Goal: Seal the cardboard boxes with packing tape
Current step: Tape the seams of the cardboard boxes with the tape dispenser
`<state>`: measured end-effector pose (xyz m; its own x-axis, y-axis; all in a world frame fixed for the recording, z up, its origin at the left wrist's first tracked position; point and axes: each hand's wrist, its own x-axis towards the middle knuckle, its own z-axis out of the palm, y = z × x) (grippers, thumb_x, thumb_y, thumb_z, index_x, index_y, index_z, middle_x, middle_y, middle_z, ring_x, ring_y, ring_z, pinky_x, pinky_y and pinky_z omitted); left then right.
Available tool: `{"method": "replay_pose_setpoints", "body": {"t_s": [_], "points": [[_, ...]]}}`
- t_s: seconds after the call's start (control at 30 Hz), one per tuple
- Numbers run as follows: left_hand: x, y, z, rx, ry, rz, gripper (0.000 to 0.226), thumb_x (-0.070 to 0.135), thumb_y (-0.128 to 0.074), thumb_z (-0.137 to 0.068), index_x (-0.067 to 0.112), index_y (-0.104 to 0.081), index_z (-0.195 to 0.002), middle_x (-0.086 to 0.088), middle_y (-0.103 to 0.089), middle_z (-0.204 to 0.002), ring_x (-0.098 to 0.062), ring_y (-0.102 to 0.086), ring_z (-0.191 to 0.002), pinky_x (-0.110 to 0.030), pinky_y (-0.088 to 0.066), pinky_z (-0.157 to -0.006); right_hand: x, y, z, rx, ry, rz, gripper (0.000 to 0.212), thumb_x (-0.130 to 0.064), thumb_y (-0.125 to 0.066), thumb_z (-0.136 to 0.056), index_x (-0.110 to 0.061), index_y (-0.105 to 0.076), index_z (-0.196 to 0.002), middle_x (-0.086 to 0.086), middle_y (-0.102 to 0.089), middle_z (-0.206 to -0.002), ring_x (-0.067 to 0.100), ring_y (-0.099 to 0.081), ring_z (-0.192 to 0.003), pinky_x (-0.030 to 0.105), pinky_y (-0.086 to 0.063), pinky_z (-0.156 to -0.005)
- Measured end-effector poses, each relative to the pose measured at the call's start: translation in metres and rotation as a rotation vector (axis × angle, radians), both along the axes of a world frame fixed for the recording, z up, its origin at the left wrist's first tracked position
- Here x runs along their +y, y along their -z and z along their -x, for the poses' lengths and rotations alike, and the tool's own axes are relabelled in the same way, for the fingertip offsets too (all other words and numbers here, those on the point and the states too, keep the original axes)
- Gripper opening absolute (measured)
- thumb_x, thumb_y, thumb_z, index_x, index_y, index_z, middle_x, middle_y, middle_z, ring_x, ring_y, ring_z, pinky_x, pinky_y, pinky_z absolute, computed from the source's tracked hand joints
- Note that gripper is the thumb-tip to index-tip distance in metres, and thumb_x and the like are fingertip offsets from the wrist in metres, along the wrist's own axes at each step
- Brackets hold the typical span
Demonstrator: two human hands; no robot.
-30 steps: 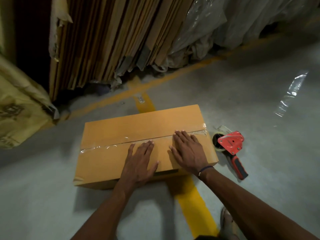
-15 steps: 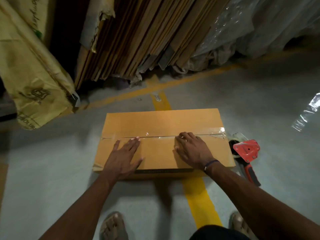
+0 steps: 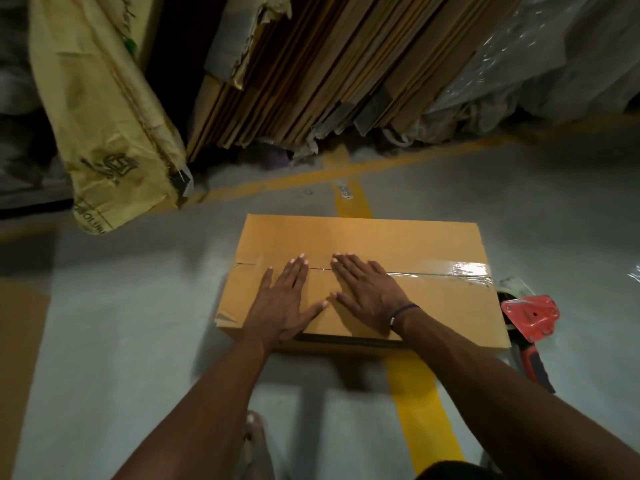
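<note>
Left hand [image 3: 283, 304] flat on cardboard box [image 3: 363, 237], fingers straight and spread, right hand [image 3: 367, 292] flat beside it, fingertips on taped seam [image 3: 460, 271], tape dispenser [image 3: 530, 318] beyond right wrist

Cardboard box [image 3: 367, 237] set on grey floor [image 3: 138, 341], over yellow line [image 3: 420, 407]. Clear tape [image 3: 464, 271] laid along top seam. Left hand [image 3: 282, 301] and right hand [image 3: 369, 292] pressed flat on lid, fingers straight, fingertips at seam. Red tape dispenser [image 3: 530, 320] laid just right of box. Flattened cardboard sheets [image 3: 329, 71] leaned behind.
</note>
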<state>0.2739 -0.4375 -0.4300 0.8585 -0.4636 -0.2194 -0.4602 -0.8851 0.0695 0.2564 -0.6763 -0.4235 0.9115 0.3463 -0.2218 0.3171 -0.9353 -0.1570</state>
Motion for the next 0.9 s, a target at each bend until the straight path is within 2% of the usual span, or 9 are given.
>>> {"method": "replay_pose_setpoints", "body": {"t_s": [0.17, 0.37, 0.43, 0.5, 0.57, 0.63, 0.7, 0.8, 0.9], "points": [[0.037, -0.004, 0.013, -0.005, -0.128, -0.03, 0.101, 0.085, -0.006, -0.093, 0.016, 0.01, -0.165, 0.004, 0.018, -0.171, -0.014, 0.013, -0.158, -0.052, 0.006, -0.128, -0.025, 0.002, 0.014, -0.017, 0.055, -0.023, 0.077, -0.071, -0.007, -0.103, -0.027, 0.003, -0.165, -0.008, 0.007, -0.172, 0.015, 0.004, -0.159, 0.047, -0.012, -0.129], [0.047, -0.011, 0.04, 0.016, -0.37, -0.001, 0.105, 0.085, -0.012, -0.093, 0.011, 0.008, -0.165, -0.006, 0.01, -0.173, -0.023, 0.006, -0.16, -0.051, 0.004, -0.125, -0.057, -0.004, 0.044, 0.013, 0.245, -0.005, 0.085, -0.076, -0.006, -0.098, -0.023, 0.006, -0.165, -0.005, 0.01, -0.171, 0.016, 0.006, -0.159, 0.045, -0.009, -0.129], [0.032, -0.012, 0.054, 0.01, -0.477, 0.032, 0.1, 0.077, -0.019, -0.098, 0.006, 0.002, -0.164, -0.011, 0.004, -0.173, -0.028, 0.001, -0.16, -0.054, -0.005, -0.126, -0.073, -0.009, 0.06, 0.038, 0.269, 0.01, 0.088, -0.076, -0.007, -0.097, -0.021, 0.007, -0.165, -0.003, 0.011, -0.171, 0.017, 0.005, -0.159, 0.044, -0.01, -0.128], [0.01, -0.016, 0.073, 0.007, -0.558, 0.057, 0.093, 0.068, -0.025, -0.102, 0.002, -0.005, -0.164, -0.017, -0.003, -0.172, -0.033, -0.005, -0.159, -0.055, -0.015, -0.126, -0.089, -0.02, 0.067, 0.095, 0.218, 0.045, 0.088, -0.074, -0.017, -0.099, -0.02, 0.006, -0.165, -0.002, 0.01, -0.172, 0.018, 0.0, -0.159, 0.042, -0.018, -0.127], [-0.016, -0.022, 0.095, -0.005, -0.613, 0.053, 0.088, 0.063, -0.03, -0.103, 0.0, -0.013, -0.162, -0.023, -0.013, -0.169, -0.037, -0.015, -0.156, -0.054, -0.025, -0.123, -0.103, -0.041, 0.056, 0.189, 0.146, 0.074, 0.085, -0.066, -0.034, -0.102, -0.022, 0.0, -0.165, -0.004, 0.005, -0.173, 0.02, -0.013, -0.158, 0.041, -0.029, -0.124], [-0.044, -0.03, 0.116, 0.017, -0.682, 0.061, 0.088, 0.064, -0.034, -0.101, 0.002, -0.018, -0.161, -0.024, -0.026, -0.161, -0.038, -0.03, -0.145, -0.05, -0.037, -0.113, -0.118, -0.065, 0.033, 0.312, 0.041, 0.114, 0.077, -0.054, -0.048, -0.103, -0.025, -0.011, -0.165, -0.006, -0.007, -0.172, 0.021, -0.031, -0.151, 0.039, -0.035, -0.119], [-0.074, -0.034, 0.133, 0.073, -0.736, 0.097, 0.093, 0.067, -0.035, -0.099, 0.003, -0.014, -0.162, -0.021, -0.036, -0.149, -0.034, -0.042, -0.129, -0.047, -0.041, -0.102, -0.134, -0.085, 0.006, 0.41, -0.032, 0.162, 0.069, -0.045, -0.056, -0.102, -0.029, -0.024, -0.162, -0.007, -0.024, -0.169, 0.021, -0.04, -0.145, 0.04, -0.037, -0.118], [-0.117, -0.033, 0.146, 0.174, -0.799, 0.191, 0.105, 0.073, -0.034, -0.098, 0.001, 0.007, -0.162, -0.021, -0.044, -0.143, -0.034, -0.052, -0.121, -0.045, -0.042, -0.099, -0.152, -0.096, -0.033, 0.395, -0.009, 0.309, 0.073, -0.048, -0.054, -0.103, -0.026, -0.019, -0.164, 0.001, -0.018, -0.171, 0.025, -0.025, -0.155, 0.041, -0.024, -0.126], [-0.147, -0.033, 0.144, 0.225, -0.897, 0.309, 0.111, 0.073, -0.037, -0.097, 0.001, 0.02, -0.159, -0.022, -0.045, -0.147, -0.034, -0.055, -0.124, -0.045, -0.042, -0.102, -0.164, -0.084, -0.063, 0.352, 0.107, 0.259, 0.075, -0.05, -0.054, -0.102, -0.027, -0.018, -0.164, 0.003, -0.017, -0.171, 0.028, -0.028, -0.154, 0.043, -0.027, -0.125]]}}
